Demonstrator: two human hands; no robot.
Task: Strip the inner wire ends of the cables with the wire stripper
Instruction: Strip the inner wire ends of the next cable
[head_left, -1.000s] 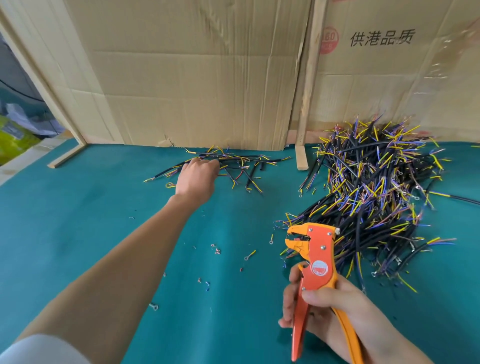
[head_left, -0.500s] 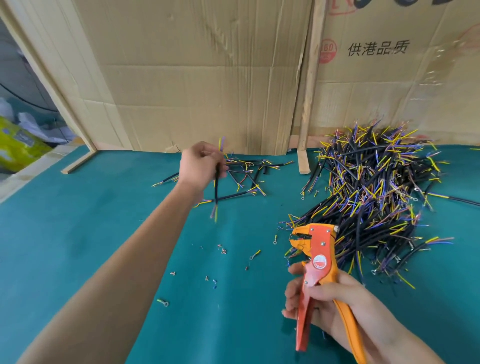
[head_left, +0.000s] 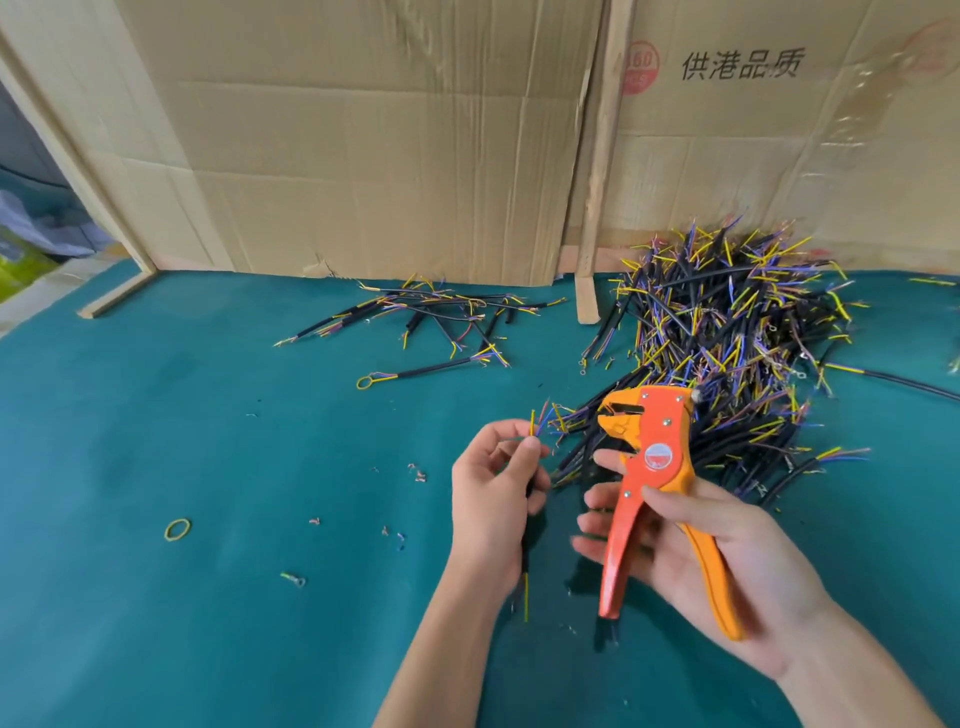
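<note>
My left hand (head_left: 493, 493) holds a short black cable (head_left: 527, 556) upright, its coloured inner wire ends sticking up above my fingertips and a yellow end hanging below my palm. My right hand (head_left: 691, 540) grips the orange wire stripper (head_left: 644, 467) by its handles, jaws pointing left toward the cable's top, a small gap between them. A small pile of black cables (head_left: 441, 317) lies at the back middle. A large heap of cables (head_left: 727, 338) sits at the back right, behind the stripper.
The green mat (head_left: 182, 467) carries scattered insulation bits, a yellow rubber band (head_left: 177, 530) and a loose ring terminal (head_left: 296, 579). Cardboard sheets (head_left: 363, 156) and a wooden strip (head_left: 597, 171) stand along the back edge. One long black cable (head_left: 909, 382) runs off right.
My left hand has drawn back from the small pile with one cable and brought it close to the stripper's jaws. My right hand has stayed about where it was.
</note>
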